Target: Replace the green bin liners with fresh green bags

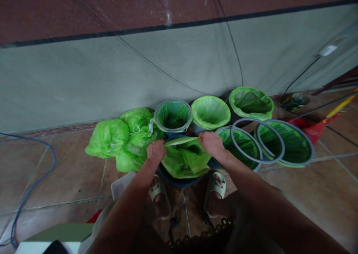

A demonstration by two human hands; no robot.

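Observation:
A green bin bag (pixel 186 162) hangs inside a dark blue bin (pixel 179 182) right in front of my feet. My left hand (pixel 156 150) is closed on the left end of the bag's rim. At the opposite end, my right hand (pixel 212 144) grips the same rim, so the edge is pulled taut between them. The near part of the bag droops loosely over the bin's mouth. Just right of my right hand, a loose grey ring (pixel 233 138) lies across two lined bins, a nearer one (pixel 243 144) and one further right (pixel 296 142).
Several knotted full green bags (pixel 109 136) are heaped at the left. Behind stand three more lined bins, one grey-rimmed (pixel 173 102), along the wall (pixel 84 82). A red and yellow broom (pixel 316 129) is at the right. A blue cable (pixel 36 179) crosses the left floor; a box (pixel 60 233) sits lower left.

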